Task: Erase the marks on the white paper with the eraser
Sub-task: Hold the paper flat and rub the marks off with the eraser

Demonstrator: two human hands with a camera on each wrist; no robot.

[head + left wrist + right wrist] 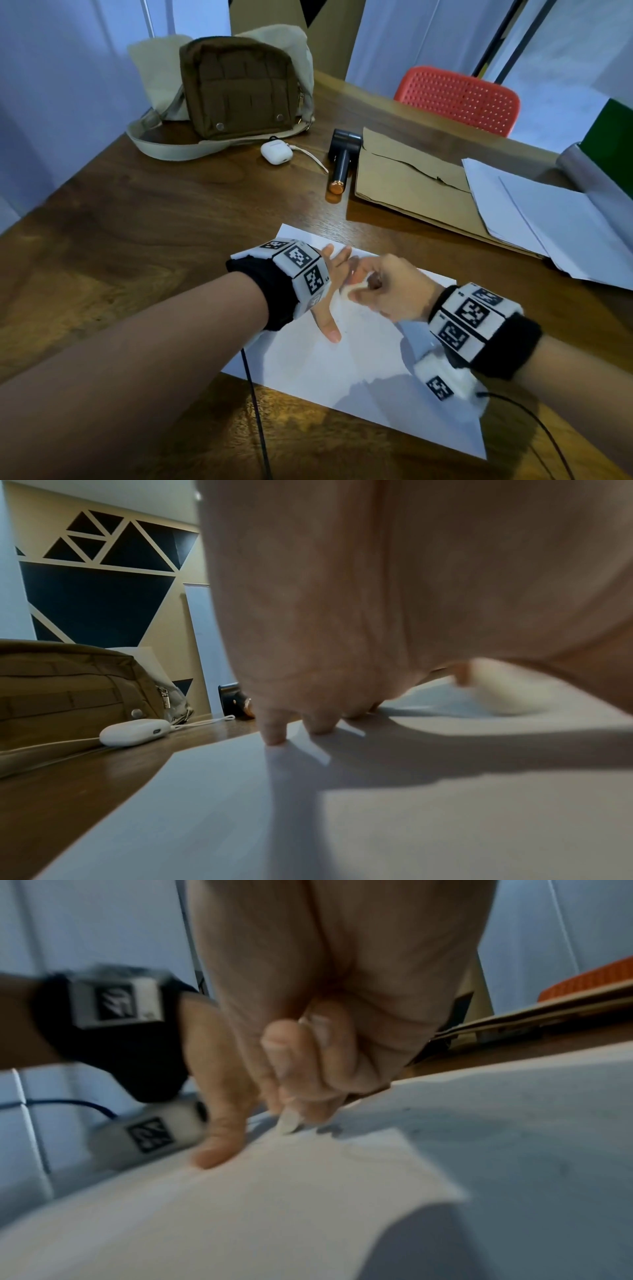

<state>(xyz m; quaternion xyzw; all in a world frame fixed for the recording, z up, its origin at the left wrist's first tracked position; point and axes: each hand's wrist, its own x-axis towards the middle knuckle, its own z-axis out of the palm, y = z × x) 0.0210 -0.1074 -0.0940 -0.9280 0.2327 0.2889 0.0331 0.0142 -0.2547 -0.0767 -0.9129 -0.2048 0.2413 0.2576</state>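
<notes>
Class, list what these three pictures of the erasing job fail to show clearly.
- Eraser: only its tip shows in the right wrist view; right hand covers the rest.
- Marks on the paper: too faint in the head view, blurred in the right wrist view.
- Left hand: partly behind its wristband in the head view.

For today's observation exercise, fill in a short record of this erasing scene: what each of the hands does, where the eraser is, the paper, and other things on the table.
left hand: fingers spread, presses the white paper flat
right hand: pinches the eraser
eraser: tip on the paper, beside the left hand
table: brown wood
other things: olive bag, white earbud case, brown envelope
</notes>
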